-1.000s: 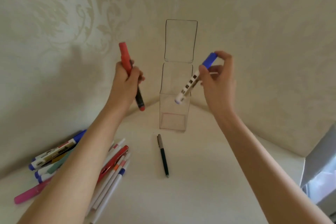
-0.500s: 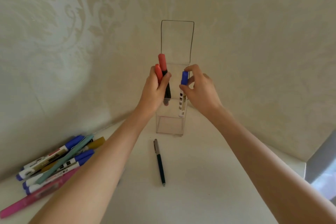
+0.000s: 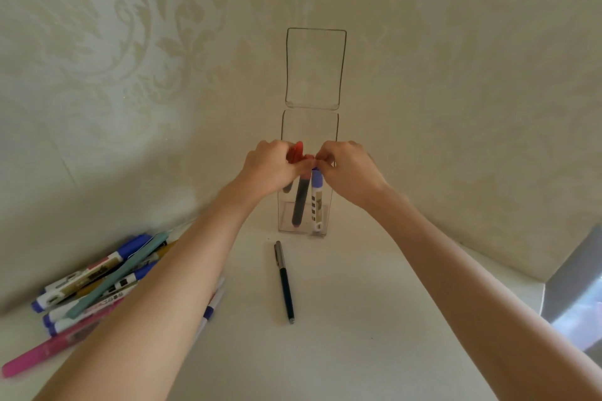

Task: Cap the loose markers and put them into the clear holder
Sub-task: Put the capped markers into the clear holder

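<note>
- The left hand (image 3: 272, 168) is curled round the red-capped markers (image 3: 297, 150) at the mouth of the clear holder (image 3: 309, 127). One red cap stands up above the fist, and a dark barrel (image 3: 300, 202) hangs down inside the holder, its tip close to the floor.
- The right hand (image 3: 350, 169) has its fingertips bunched at the top of the blue-capped marker (image 3: 316, 205). I cannot tell whether they pinch the cap or only touch it.
- That marker stands upright against the holder's right wall, its foot on the floor.
- The holder stands at the back edge of the worktop (image 3: 358, 319), against the wall, with its lid (image 3: 315, 68) raised.
- A dark pen (image 3: 284, 280) lies just in front of the holder, and a pile of markers (image 3: 97, 283) lies at the left edge.
- Step in hand, as I judge it: dropping capped markers into the holder.
- Next, both hands must let go and lift clear of the mouth without tipping the light holder, then reach left to the pile.
</note>
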### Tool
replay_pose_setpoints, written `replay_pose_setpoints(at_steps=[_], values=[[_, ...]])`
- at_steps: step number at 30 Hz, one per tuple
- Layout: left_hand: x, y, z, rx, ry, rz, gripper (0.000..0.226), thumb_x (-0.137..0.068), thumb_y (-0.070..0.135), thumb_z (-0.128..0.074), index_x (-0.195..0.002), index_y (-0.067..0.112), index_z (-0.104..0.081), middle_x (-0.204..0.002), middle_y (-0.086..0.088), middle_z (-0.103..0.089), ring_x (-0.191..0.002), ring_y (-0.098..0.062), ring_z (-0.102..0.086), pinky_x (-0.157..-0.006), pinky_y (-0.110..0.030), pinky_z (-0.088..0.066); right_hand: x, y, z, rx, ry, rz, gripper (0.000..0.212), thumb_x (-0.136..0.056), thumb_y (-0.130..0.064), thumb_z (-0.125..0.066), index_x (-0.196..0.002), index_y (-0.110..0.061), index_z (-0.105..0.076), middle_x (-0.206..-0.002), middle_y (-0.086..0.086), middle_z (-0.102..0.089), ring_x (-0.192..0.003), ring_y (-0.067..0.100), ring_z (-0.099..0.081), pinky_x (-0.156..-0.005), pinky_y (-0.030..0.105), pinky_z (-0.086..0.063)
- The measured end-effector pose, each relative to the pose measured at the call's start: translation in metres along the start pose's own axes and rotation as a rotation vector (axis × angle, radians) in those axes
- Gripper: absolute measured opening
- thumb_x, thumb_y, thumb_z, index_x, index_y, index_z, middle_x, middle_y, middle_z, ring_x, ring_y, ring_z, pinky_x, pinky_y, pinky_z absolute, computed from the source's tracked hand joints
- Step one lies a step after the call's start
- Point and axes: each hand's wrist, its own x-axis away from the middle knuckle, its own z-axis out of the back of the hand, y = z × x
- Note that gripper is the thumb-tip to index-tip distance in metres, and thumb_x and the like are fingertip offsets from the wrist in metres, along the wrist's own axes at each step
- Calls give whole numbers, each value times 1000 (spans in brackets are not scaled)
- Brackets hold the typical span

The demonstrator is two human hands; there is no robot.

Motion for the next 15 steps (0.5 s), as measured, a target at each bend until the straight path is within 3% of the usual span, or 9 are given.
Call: replay_pose_setpoints(at_steps=[6, 9, 12, 15], values=[[7, -1, 4, 110, 142, -14, 29, -88, 24, -60, -113, 9, -56, -99, -2, -60, -89, -17, -57, -75, -25, -41, 10, 0, 3, -6, 48, 34, 29, -95, -11, -41, -114, -12, -61, -113, 8, -64, -105, 21, -50, -79, 25, -39], [17, -6, 7, 57, 176, -68, 33, -88, 30, -59, -116, 13, -57, -114, -6, -59, -98, -19, -56, -83, -29, -44, 22, -4, 9, -64, 128, 57, 31, -93, -9, -45, -122, -10, -56, -122, 7, -59, -113, 22, -49, -85, 23, -38], [41, -10, 21, 38, 203, -97, 33, -89, 31, -57, -118, 16, -56, -116, -1, -56, -95, -12, -53, -77, -18, -41, 44, -12, 11, -142, 211, 88, 28, -92, -7, -48, -116, -11, -60, -117, 4, -59, -100, 16, -52, -80, 18, -37], [79, -26, 31, 17, 131, 9, 23, -90, 27, -55, -110, 16, -59, -102, 4, -60, -88, -8, -54, -70, -13, -39, 72, -21, -2, -180, 128, 87, 19, -93, -12, -48, -106, -14, -62, -105, -2, -61, -87, 10, -53, -74, 19, -43]])
